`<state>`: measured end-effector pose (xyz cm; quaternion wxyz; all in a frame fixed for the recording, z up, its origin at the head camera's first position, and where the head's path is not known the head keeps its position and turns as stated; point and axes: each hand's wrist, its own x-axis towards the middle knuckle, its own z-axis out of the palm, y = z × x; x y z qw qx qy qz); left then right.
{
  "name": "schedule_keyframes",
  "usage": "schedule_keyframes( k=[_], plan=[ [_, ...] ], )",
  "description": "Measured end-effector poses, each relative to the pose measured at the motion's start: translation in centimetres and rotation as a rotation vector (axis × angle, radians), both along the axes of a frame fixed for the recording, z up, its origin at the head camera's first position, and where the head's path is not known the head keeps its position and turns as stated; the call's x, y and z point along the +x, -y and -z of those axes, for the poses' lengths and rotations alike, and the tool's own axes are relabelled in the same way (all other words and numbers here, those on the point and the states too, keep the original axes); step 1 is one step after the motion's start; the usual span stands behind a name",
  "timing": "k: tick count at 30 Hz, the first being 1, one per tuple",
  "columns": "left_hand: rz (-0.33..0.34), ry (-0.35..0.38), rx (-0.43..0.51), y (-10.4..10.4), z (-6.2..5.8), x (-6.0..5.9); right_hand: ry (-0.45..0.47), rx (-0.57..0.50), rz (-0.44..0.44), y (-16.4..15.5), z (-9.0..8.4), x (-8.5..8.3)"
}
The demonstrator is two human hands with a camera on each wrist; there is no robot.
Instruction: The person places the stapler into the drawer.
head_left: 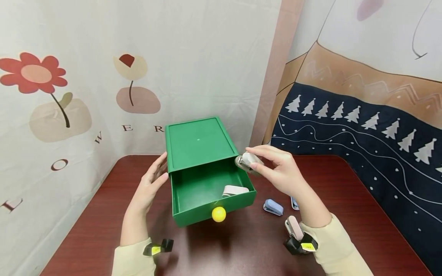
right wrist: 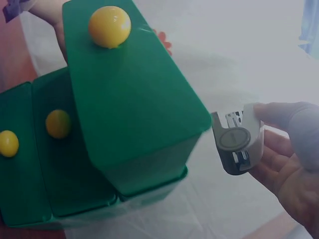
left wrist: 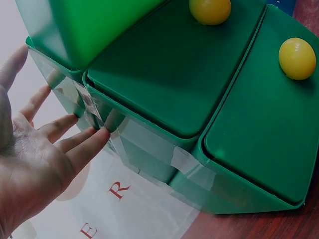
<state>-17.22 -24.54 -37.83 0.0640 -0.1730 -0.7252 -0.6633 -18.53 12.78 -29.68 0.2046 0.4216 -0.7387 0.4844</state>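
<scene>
- Head: right hand point(head_left: 281, 170) pinches rounded white stapler point(head_left: 251, 158), just right of pulled-out green plastic drawer point(head_left: 197, 217).
- Left wrist: left hand point(left wrist: 42, 149) unclenched, fingers touching smooth, taped cabinet point(left wrist: 149, 149).
- Right wrist: stapler shows round grey disc point(right wrist: 235, 139), metal strip point(right wrist: 241, 158).

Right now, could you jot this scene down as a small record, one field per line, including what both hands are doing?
Cabinet: green, three drawers stacked
Top drawer: pulled open, yellow knob on its front
Drawer contents: one pale stapler
Right hand: holds a white-and-grey stapler near the drawer
Left hand: fingers extended at the cabinet's left side
Table: blue stapler, pink stapler, another blue item partly hidden
</scene>
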Motion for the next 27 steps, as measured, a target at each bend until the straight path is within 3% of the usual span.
schedule_keyframes(
  k=[7, 15, 27],
  plan=[
    [0.011, -0.015, 0.002, 0.0, 0.0, 0.0, 0.099, 0.061, -0.11, 1.9, 0.4, -1.0],
    [-0.004, -0.012, 0.015, 0.0, 0.1, 0.0, 0.184, 0.139, -0.124, 3.3, 1.1, -1.9],
    [-0.003, -0.026, 0.0, 0.0, 0.0, 0.1, 0.089, 0.31, -0.027, 4.0, 1.9, -2.0]
  ],
)
